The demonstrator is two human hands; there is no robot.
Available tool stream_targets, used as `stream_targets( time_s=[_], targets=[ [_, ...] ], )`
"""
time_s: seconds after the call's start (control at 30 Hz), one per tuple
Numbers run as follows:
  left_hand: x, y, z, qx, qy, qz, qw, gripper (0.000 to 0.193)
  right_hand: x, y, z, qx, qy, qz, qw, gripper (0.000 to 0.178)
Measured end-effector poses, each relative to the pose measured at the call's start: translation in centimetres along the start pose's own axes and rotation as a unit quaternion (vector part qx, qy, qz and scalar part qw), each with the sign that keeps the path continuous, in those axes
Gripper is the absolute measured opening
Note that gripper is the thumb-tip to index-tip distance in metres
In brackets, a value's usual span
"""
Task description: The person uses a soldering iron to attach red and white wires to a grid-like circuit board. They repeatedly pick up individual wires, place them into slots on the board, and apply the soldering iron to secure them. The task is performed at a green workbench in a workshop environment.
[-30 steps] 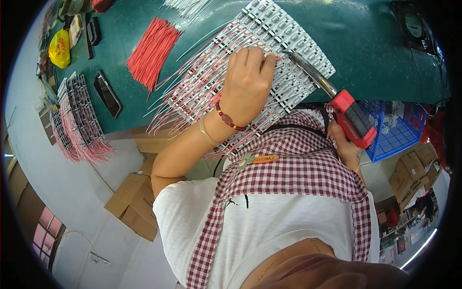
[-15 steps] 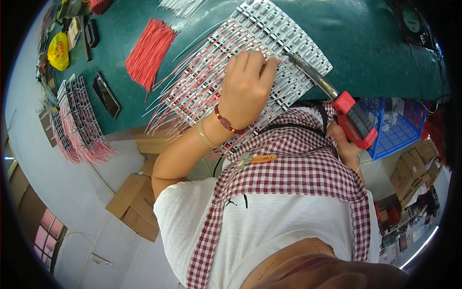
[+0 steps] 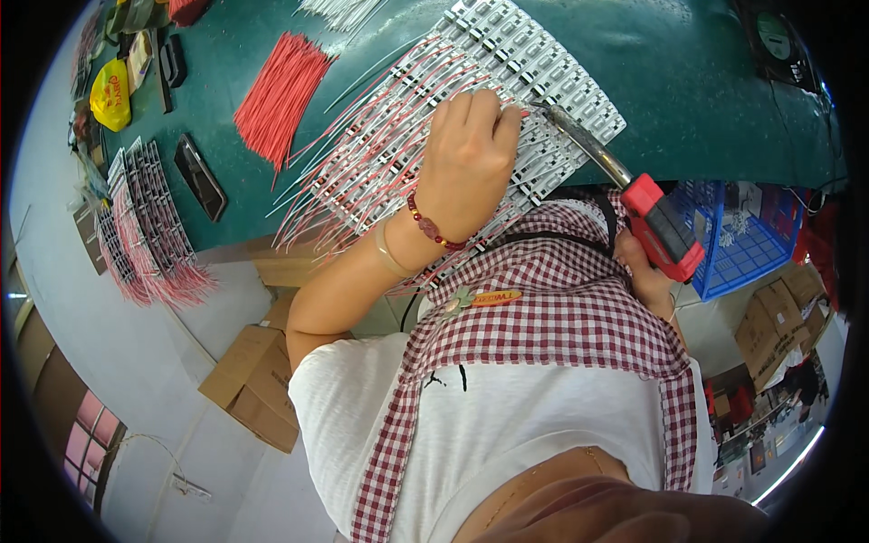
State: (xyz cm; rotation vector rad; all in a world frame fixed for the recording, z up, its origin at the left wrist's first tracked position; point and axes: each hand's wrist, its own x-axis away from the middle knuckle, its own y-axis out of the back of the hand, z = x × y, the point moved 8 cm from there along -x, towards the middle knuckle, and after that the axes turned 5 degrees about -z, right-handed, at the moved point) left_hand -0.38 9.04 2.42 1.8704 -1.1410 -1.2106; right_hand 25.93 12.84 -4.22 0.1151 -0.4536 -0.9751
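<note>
My left hand (image 3: pixel 469 163), with a beaded bracelet and a bangle at the wrist, is bent over a slanted array of small grey-white parts (image 3: pixel 516 50) in rows. Its fingers are closed together, and what they pinch is hidden beneath them. Thin red and pale wires (image 3: pixel 362 154) run from the rows out to the left. My right hand (image 3: pixel 644 276) grips a soldering iron (image 3: pixel 665 226) by its red and black handle. The iron's metal shaft slants up and left, and its tip lies over the rows just right of my left fingertips.
On the green table (image 3: pixel 706 90) lie a bundle of red wires (image 3: pixel 281 95), pale wires (image 3: pixel 348 11), a phone (image 3: pixel 200 177) and wired rows (image 3: pixel 149 217) at the left edge. A blue crate (image 3: pixel 751 258) stands right of my right hand. A cardboard box (image 3: pixel 258 385) is below the table.
My left hand has shifted very slightly upward over the rows. The soldering iron's handle has moved a little left, and its tip stays close to my left fingertips.
</note>
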Motion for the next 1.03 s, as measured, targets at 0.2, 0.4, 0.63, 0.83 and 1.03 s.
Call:
stream_targets(
  time_s=[0.2,0.4,0.63,0.83,1.03],
  targets=[
    [-0.2,-0.1,-0.1,-0.014,0.003,0.018,1.0,0.022,-0.1,0.0,0.2,-0.04,0.0,0.011,0.999,0.021],
    [-0.1,-0.2,-0.1,-0.011,-0.001,0.011,1.0,0.02,-0.6,-0.6,1.4,0.022,0.029,0.018,0.999,0.019],
    [-0.2,0.0,-0.2,-0.015,-0.001,0.014,1.0,0.019,0.1,0.1,0.4,-0.035,0.006,0.017,0.999,0.015],
    [-0.2,-0.3,-0.1,-0.039,-0.006,0.014,0.999,0.012,0.1,0.2,0.3,-0.06,0.004,0.032,0.998,0.013],
    [-0.1,0.2,0.0,-0.031,-0.008,0.006,0.999,0.012,0.4,0.5,0.4,-0.071,0.013,0.016,0.997,0.014]
  ],
)
